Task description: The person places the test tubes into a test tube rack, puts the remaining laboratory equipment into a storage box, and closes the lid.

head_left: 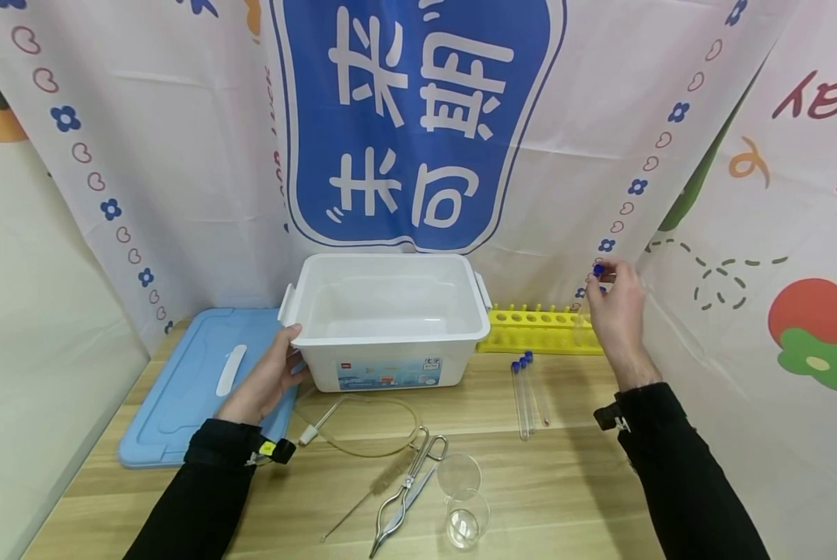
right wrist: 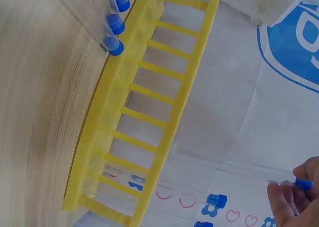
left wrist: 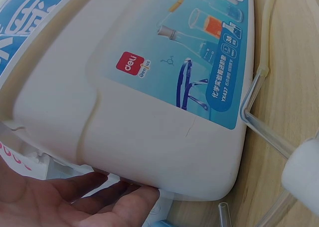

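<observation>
My right hand [head_left: 620, 307] pinches a clear test tube by its blue cap [right wrist: 303, 183], above the right end of a yellow test tube rack [head_left: 530, 342]. In the right wrist view, the tube's lower part reaches the rack's top rail. Two more blue-capped tubes [right wrist: 217, 201] stand at that end of the rack. On the left, my left hand [head_left: 271, 377] holds the side of a white plastic box [head_left: 393, 354], thumb by the rim and fingers [left wrist: 137, 204] against the wall below it. The box stands without its lid, its inside bare where visible.
A blue lid [head_left: 180, 397] lies left of the box. In front are tubing [head_left: 362, 454] with a bent glass tube, a thin-handled brush [head_left: 390, 472], metal tongs [head_left: 411, 482], tweezers and round glass dishes [head_left: 469, 519]. Three capped test tubes [head_left: 523, 397] lie before the rack.
</observation>
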`<action>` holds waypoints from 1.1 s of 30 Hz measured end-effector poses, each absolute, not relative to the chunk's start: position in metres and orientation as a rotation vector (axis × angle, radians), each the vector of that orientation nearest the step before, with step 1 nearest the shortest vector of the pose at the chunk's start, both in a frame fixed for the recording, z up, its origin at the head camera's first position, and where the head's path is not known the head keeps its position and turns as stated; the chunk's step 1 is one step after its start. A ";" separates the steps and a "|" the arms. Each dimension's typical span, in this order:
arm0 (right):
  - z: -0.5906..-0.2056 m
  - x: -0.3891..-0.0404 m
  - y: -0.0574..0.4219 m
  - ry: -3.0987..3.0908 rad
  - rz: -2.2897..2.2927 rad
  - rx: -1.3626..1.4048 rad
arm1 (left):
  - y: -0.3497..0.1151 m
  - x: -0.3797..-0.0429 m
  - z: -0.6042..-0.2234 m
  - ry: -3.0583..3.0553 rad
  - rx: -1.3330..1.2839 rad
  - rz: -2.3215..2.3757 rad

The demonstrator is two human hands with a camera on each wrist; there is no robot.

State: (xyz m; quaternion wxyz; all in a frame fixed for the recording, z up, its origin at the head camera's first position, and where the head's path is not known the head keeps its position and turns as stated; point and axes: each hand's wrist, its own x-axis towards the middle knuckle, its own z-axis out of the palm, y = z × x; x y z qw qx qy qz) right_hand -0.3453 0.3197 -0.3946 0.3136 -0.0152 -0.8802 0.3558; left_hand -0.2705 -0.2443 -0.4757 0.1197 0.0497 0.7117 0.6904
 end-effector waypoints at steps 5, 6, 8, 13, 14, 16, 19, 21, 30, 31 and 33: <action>-0.394 -0.350 0.319 -2.282 0.965 -0.072 | -0.244 -0.270 -0.476 2.083 0.149 2.017; -0.394 -0.351 0.319 -2.275 0.970 -0.079 | -0.244 -0.270 -0.476 2.084 0.149 2.017; -0.394 -0.353 0.319 -2.264 0.976 -0.095 | -0.244 -0.270 -0.476 2.085 0.150 2.018; -0.395 -0.356 0.321 -2.252 0.997 -0.129 | -0.244 -0.270 -0.476 2.089 0.163 2.019; -0.395 -0.357 0.321 -2.249 1.006 -0.131 | -0.244 -0.270 -0.476 2.088 0.165 2.019; -0.396 -0.359 0.321 -2.245 1.015 -0.135 | -0.244 -0.270 -0.476 2.090 0.164 2.018; -0.397 -0.361 0.321 -2.241 1.029 -0.141 | -0.244 -0.270 -0.476 2.088 0.160 2.017; -0.400 -0.363 0.322 -2.243 1.032 -0.148 | -0.244 -0.270 -0.476 2.087 0.156 2.018; -0.410 -0.370 0.323 -2.259 0.997 -0.171 | -0.244 -0.270 -0.476 2.081 0.148 2.025; -0.412 -0.371 0.324 -2.266 0.996 -0.177 | -0.244 -0.270 -0.476 2.083 0.148 2.024; -0.415 -0.372 0.325 -2.276 1.010 -0.180 | -0.244 -0.270 -0.477 2.084 0.149 2.024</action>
